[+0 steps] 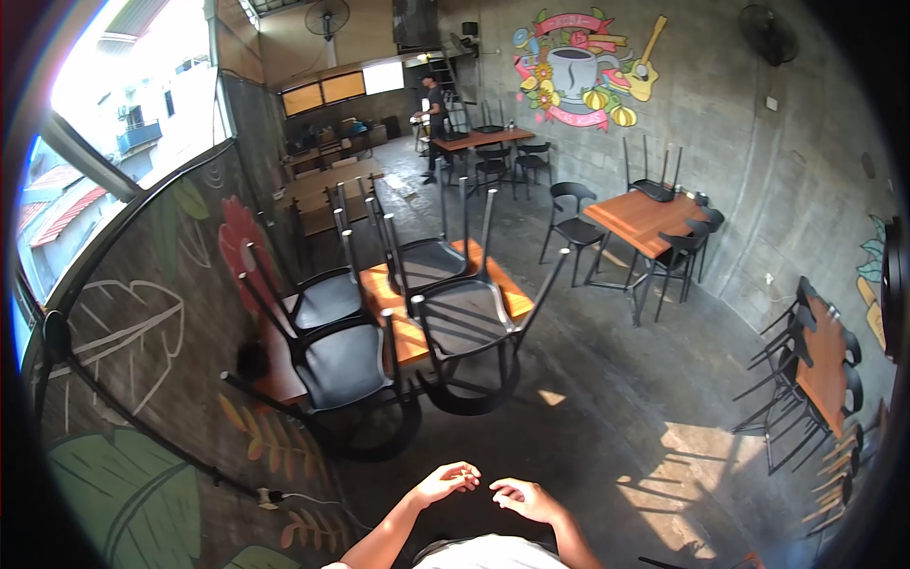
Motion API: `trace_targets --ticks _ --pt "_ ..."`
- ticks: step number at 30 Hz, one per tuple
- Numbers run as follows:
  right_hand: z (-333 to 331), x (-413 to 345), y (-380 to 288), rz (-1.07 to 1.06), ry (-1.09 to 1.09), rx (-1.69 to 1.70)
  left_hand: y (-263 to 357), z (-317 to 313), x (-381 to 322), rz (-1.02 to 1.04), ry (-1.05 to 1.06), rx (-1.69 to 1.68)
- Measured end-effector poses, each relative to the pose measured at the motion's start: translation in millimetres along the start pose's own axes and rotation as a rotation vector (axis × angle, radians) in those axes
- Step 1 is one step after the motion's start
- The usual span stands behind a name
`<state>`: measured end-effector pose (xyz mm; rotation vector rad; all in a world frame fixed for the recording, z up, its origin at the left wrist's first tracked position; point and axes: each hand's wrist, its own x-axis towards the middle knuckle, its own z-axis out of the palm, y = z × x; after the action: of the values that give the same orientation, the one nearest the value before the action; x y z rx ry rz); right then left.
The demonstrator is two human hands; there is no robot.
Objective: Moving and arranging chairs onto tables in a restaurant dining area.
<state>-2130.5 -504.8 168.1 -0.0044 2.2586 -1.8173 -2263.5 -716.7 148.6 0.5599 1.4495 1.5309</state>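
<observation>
My left hand (448, 484) is raised in front of my body, its fingers loosely curled. Close by, my right hand (525, 499) faces it across a small gap. Nothing shows in either hand, and they do not touch. Beyond them, black chairs rest upside down on a wooden table (412, 338), legs pointing up. The nearest of these are one chair (469, 316) at the table's right front and another (341, 366) to its left. Both hands are apart from the chairs.
To the right, a wooden table (647, 217) has an upturned chair (652, 188) on top. Another long table (825, 363) with chairs stands by the right wall. A person (431, 117) stands near the back table (483, 140). A cable runs from a socket (268, 498) at left.
</observation>
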Motion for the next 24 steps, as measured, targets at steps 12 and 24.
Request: trace_targets --ticks 12,24 --pt "-164 -186 76 0.105 0.468 0.146 -26 256 189 0.119 -0.694 0.048" --pt "-192 -181 103 0.062 0.451 0.362 -31 256 272 -0.003 -0.675 0.135"
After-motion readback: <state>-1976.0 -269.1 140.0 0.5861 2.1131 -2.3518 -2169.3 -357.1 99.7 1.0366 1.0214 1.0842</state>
